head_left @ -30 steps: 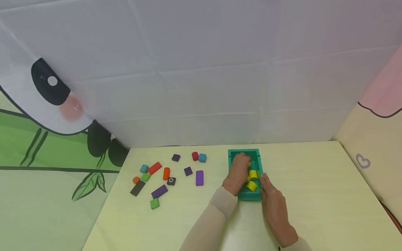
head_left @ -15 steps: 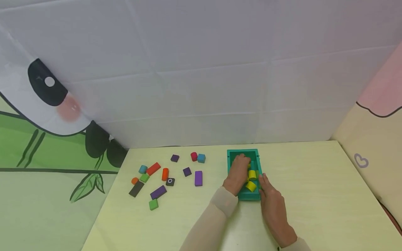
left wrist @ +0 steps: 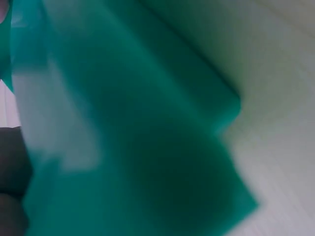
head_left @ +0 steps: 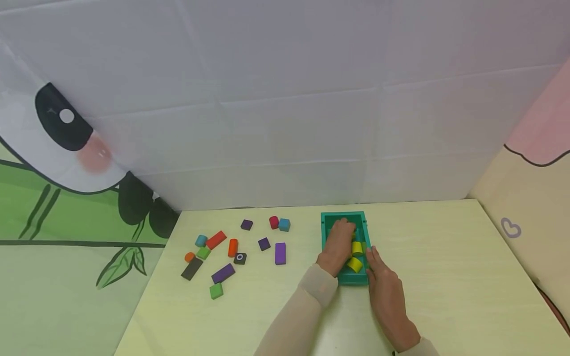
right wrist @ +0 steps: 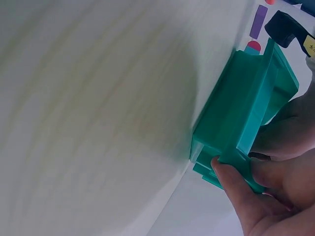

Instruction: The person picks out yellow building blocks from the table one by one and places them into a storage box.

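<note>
A green plastic box (head_left: 354, 283) stands on the table with several yellow blocks in it, among them a cylinder (head_left: 357, 248) and a tilted yellow block (head_left: 355, 265). My left hand (head_left: 337, 247) reaches into the box from the left, fingers bent down. Some yellow shows at its fingertips, but whether they pinch a block is hidden. On the right side, my right hand (head_left: 386, 291) holds the box; the right wrist view shows finger and thumb (right wrist: 275, 177) pinching its rim. In the left wrist view the green wall (left wrist: 147, 147) is close and blurred.
Left of the box several loose blocks lie scattered: a purple block (head_left: 280, 253), a blue cube (head_left: 284, 225), a red block (head_left: 216, 240), a dark block (head_left: 192, 269) and a green block (head_left: 216, 290). A white sheet (head_left: 285, 183) hangs behind the table.
The head view has shifted slightly, so the blocks and box appear a little farther left. Both hands stay in nearly the same place at the box.
</note>
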The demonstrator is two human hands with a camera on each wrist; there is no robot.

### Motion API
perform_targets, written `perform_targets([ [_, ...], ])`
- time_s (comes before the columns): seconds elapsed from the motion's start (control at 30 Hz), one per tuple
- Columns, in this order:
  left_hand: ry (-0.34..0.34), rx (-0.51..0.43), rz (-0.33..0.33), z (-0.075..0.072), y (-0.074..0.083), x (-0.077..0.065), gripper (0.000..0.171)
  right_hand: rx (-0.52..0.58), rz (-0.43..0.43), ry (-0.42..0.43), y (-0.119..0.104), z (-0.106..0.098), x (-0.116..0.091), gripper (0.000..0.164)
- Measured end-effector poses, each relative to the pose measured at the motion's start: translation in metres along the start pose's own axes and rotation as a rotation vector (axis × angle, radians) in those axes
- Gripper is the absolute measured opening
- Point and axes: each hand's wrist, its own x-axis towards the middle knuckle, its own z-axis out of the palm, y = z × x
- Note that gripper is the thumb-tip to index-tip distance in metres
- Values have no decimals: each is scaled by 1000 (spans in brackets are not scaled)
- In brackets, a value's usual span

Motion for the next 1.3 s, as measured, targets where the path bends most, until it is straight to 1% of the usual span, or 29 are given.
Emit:
perform_targets([
  [0.13,0,-2,5,0,0,0,35,2,-2,4,0,0,0,58],
  [0.3,0,-5,11,1,0,-1,26,12,8,-4,-1,0,0,58],
  [0.4,-5,-10,5,3,0,-1,24,13,11,-6,-1,-1,-1,58],
  [0.57,-15,-19,-4,5,0,-2,24,11,0,4,-1,0,-1,57],
  [1.0,-19,9,-5,7,1,1,23,-1,-11,10,-1,1,2,59],
  [1.17,-20,29,-2,6,1,-1,23,-2,-11,8,-2,-1,1,58],
  [1.3,-11,50,7,5,1,-5,24,-6,0,-4,-2,-1,0,58],
])
